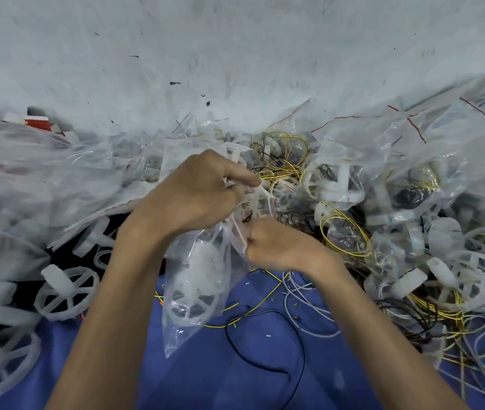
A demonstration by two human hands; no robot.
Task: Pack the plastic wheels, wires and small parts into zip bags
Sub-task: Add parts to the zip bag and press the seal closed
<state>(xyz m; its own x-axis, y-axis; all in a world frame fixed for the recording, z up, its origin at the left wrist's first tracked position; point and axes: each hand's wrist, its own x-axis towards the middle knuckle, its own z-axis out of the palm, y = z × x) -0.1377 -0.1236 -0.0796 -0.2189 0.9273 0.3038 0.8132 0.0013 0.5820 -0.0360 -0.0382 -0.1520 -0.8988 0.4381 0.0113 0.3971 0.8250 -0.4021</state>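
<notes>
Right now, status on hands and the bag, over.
Left hand and right hand both pinching zip bag mouth. White wheel inside bag. Loose black wire lies beside bag on blue surface.

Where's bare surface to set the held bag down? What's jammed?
Free: blue cloth between the left forearm and right forearm, beside the black wire loop; a narrower strip between left forearm and the loose wheel. Crowded: heap of wheels and wires on the right, pile of bags at the back.
</notes>
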